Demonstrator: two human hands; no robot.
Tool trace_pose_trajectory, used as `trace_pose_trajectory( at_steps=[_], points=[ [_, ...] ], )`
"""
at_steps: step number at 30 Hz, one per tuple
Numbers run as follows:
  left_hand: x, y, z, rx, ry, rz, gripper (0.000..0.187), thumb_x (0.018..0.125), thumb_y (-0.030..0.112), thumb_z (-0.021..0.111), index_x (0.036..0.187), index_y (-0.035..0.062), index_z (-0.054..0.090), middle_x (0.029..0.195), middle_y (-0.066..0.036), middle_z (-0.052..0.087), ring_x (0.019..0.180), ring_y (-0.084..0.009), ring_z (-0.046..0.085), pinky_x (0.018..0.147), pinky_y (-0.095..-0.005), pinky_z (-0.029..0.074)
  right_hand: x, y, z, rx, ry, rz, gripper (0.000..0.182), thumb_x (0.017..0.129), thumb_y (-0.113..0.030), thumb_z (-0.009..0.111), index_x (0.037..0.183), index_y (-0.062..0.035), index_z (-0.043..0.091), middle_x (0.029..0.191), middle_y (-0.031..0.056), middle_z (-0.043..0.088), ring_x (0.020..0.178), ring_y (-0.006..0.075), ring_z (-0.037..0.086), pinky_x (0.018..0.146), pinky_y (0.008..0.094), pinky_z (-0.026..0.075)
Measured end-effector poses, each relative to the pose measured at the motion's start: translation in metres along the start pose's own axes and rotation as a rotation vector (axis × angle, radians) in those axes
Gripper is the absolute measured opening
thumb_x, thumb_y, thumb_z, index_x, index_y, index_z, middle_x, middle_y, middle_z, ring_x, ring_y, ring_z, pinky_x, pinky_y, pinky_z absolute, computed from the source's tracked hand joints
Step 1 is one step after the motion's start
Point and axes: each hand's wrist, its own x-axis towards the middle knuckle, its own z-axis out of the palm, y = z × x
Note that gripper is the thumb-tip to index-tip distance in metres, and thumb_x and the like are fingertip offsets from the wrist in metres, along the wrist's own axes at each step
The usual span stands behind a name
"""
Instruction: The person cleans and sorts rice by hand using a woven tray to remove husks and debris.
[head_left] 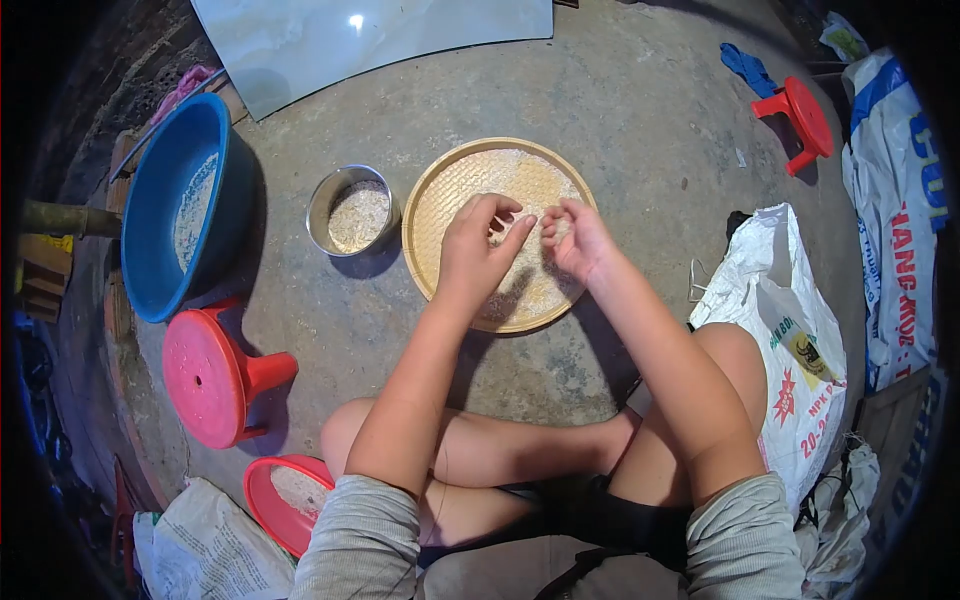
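Note:
A round yellow woven tray [422, 190] lies on the floor in front of me, with pale grains spread thickly over its right side. Over the tray's middle is my left hand [482, 245], its fingers bent and the thumb held apart from them. My right hand [580, 242] hovers close beside it, palm turned partly up and fingers curled in. Whatever the right fingers hold, if anything, is too small to make out. Left of the tray stands a steel pot [320, 215] with pale grain [359, 215] inside.
At the left are a large blue basin [215, 225] holding pale grain, a red stool [205, 375] and a red bowl [265, 500]. White sacks [790, 340] stand at the right, near a small red stool [808, 118]. A glossy panel [400, 35] lies at the back.

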Motion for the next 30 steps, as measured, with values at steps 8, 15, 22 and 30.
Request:
trace_pose_trajectory(
  at_steps=[8,15,22,30],
  points=[
    [-0.021,-0.032,0.017,0.462,-0.484,0.396,0.018,0.071,0.014,0.072,0.087,0.0099,0.066,0.09,-0.008,0.056,0.092,-0.028,0.052,0.083,-0.0406,0.044,-0.01,-0.024,0.009,0.122,0.219,-0.217,0.024,0.095,-0.024,0.042,0.092,-0.0029,0.053,0.08,0.0071,0.057,0.068,0.0137,0.053,0.062,0.0247,0.047],
    [-0.011,-0.049,0.018,0.348,-0.479,0.294,0.01,0.071,0.005,0.067,0.08,0.0047,0.064,0.077,-0.01,0.06,0.079,-0.0279,0.061,0.072,-0.0366,0.049,-0.011,-0.017,0.01,0.024,0.171,-0.123,0.031,0.098,-0.027,0.037,0.097,0.0,0.053,0.085,0.0105,0.058,0.07,0.0144,0.055,0.061,0.0255,0.047],
    [-0.003,-0.011,0.005,-0.015,-0.155,0.107,0.013,0.075,-0.001,0.066,0.087,0.0025,0.068,0.084,-0.009,0.066,0.076,-0.0183,0.064,0.069,-0.0286,0.05,-0.009,0.003,0.013,-0.041,0.052,0.034,0.041,0.101,-0.031,0.031,0.11,0.0036,0.051,0.098,0.0142,0.058,0.086,0.0215,0.058,0.077,0.0343,0.054],
    [-0.004,-0.023,0.021,-0.569,0.018,-0.256,0.04,0.096,0.025,0.053,0.127,-0.0004,0.05,0.113,-0.016,0.059,0.105,-0.0255,0.058,0.09,-0.0362,0.047,-0.009,0.017,0.022,0.056,-0.058,-0.057,0.041,0.103,-0.028,0.033,0.112,0.0083,0.048,0.104,0.0191,0.058,0.096,0.0248,0.061,0.084,0.0346,0.055]
  ],
)
